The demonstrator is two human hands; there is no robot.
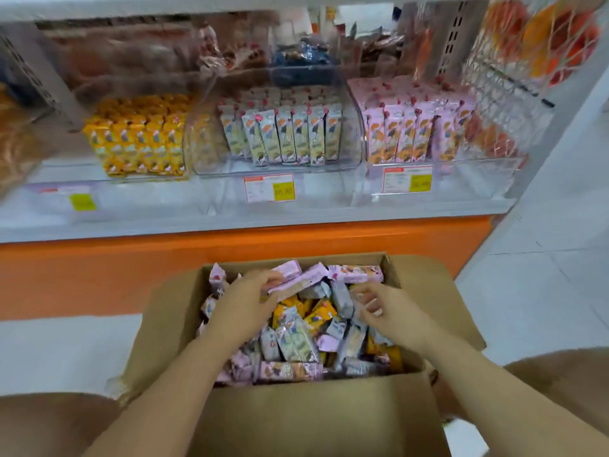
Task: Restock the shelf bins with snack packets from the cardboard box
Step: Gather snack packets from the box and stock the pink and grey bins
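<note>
- Gripping a pink packet point(296, 281), left hand point(245, 296) is reaching inside cardboard box point(313, 417).
- Right hand point(387, 310) is hovering just right of it, fingers curling; grasp cannot be told.

The open cardboard box point(296, 417) sits on the floor point(527, 291) right in front, heaped with loose packets point(296, 338). Both hands are in it: the left hand point(244, 298) grips a few packets at the far side, and the right hand point(385, 308) is just beside it. Behind the box rises the shelf point(131, 219), and on it three bins stand side by side, the left bin point(148, 178), the middle bin point(211, 159) and the right bin point(461, 166), each with rows of packets inside. There is a price tag point(269, 188) under the middle one, a second tag point(408, 179) under the right one, and a wire basket point(514, 77) further right.
</note>
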